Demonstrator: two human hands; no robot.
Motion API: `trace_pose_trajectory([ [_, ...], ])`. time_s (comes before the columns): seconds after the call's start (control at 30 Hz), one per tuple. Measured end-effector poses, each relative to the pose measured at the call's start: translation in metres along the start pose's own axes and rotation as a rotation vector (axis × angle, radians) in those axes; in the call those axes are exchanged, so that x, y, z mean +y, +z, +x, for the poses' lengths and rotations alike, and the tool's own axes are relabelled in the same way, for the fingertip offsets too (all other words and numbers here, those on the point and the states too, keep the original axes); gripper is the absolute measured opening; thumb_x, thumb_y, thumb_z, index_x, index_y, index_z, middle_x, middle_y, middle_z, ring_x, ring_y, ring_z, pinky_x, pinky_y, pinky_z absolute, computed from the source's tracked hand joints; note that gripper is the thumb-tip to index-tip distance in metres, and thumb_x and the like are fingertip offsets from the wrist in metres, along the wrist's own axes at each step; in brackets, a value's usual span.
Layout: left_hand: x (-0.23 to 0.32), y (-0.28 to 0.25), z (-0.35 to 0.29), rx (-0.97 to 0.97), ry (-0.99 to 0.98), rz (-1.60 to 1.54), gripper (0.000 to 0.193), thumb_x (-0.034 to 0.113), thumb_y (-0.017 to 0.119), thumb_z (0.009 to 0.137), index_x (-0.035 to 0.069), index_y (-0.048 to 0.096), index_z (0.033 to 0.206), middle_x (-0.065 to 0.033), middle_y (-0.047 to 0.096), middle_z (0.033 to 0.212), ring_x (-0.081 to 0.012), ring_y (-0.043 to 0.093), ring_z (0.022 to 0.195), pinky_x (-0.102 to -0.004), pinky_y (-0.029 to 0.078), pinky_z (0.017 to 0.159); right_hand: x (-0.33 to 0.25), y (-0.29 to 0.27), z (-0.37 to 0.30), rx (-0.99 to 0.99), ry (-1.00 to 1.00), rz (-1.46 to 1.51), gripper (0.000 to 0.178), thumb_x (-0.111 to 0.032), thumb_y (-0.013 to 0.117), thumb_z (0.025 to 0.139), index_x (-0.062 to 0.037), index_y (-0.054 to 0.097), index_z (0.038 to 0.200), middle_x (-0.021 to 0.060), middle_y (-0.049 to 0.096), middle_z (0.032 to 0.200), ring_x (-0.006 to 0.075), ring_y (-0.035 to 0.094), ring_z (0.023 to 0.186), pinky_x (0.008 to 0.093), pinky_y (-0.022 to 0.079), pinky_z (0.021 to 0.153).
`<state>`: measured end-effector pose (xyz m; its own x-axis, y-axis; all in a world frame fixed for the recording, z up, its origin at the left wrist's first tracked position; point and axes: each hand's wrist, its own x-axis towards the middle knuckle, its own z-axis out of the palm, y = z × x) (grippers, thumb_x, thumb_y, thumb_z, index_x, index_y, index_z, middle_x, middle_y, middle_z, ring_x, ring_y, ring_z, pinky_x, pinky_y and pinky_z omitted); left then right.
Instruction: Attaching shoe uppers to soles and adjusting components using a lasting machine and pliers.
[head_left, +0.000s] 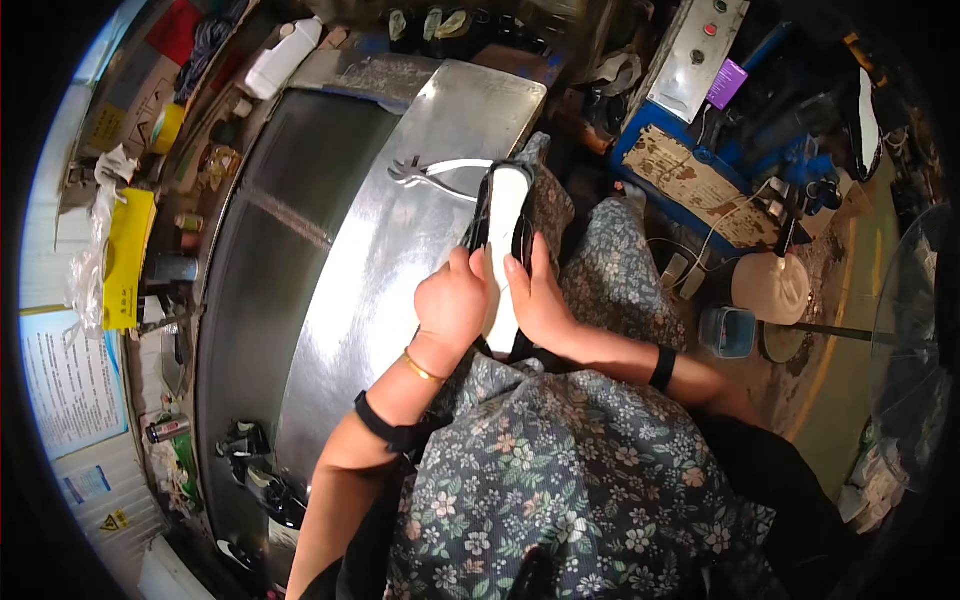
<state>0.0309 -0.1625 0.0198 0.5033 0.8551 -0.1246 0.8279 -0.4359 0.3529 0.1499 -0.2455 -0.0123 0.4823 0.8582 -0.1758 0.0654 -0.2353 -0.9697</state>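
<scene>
A shoe upper (480,215) in black, with a long white sole-shaped insole (507,205) facing up, lies lengthwise over my lap, its far end near the metal tabletop's edge. My left hand (455,300) is curled closed on its left side, thumb near the white surface. Along the right side, my right hand (540,300) grips the black edge, with the thumb by the insole. Beyond the left hand, a pair of pincers (430,177) with pale handles rests on the shiny tabletop (370,220), its handle ends close to the shoe's far end. The undersides of both grips are hidden.
Left of the tabletop runs a dark conveyor belt (255,290) with black shoes (265,480) at its near end. A white bottle (285,57) and a yellow box (128,260) stand beyond it. To the right are a blue machine (690,170) and a fan (915,340).
</scene>
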Motion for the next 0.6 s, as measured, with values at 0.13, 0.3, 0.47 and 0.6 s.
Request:
trace_pose_trajectory([
  [0.13,-0.013,0.011,0.003,-0.028,0.013,-0.571,0.06,0.047,0.027,0.103,-0.003,0.059,0.093,-0.0293,0.062,0.075,-0.0469,0.061,0.084,-0.0506,0.046,0.077,0.007,-0.002,-0.015,0.004,-0.127,-0.117,0.074,-0.035,0.045,0.101,0.0051,0.006,0.15,0.0308,0.021,0.151,0.0423,0.03,0.139,0.0401,0.029,0.112],
  [0.3,0.002,-0.033,0.069,-0.432,-0.229,-0.644,0.093,0.072,0.013,0.093,-0.001,0.065,0.069,-0.0156,0.062,0.061,-0.0289,0.065,0.064,-0.0389,0.048,0.065,-0.01,-0.052,0.003,-0.361,0.125,-0.28,0.073,-0.05,0.033,0.102,0.0073,0.022,0.145,0.0249,0.048,0.136,0.034,0.053,0.121,0.0387,0.041,0.102],
  [0.47,0.039,-0.022,0.121,-0.346,0.067,-0.19,0.081,0.059,0.017,0.098,-0.001,0.071,0.089,-0.0212,0.069,0.079,-0.0392,0.067,0.087,-0.0467,0.05,0.082,-0.029,-0.065,0.099,0.053,0.367,0.146,0.067,-0.06,0.029,0.1,-0.0045,0.065,0.103,0.0073,0.069,0.097,0.0194,0.066,0.088,0.0333,0.052,0.076],
  [0.6,0.049,-0.015,0.117,-0.21,0.299,0.127,0.061,0.039,0.026,0.101,0.002,0.07,0.08,-0.0215,0.068,0.08,-0.0407,0.066,0.08,-0.0493,0.052,0.075,-0.016,-0.039,0.122,0.123,-0.108,-0.68,0.035,-0.023,0.036,0.101,0.0009,0.062,0.102,0.0141,0.067,0.097,0.0307,0.063,0.092,0.0378,0.048,0.087],
])
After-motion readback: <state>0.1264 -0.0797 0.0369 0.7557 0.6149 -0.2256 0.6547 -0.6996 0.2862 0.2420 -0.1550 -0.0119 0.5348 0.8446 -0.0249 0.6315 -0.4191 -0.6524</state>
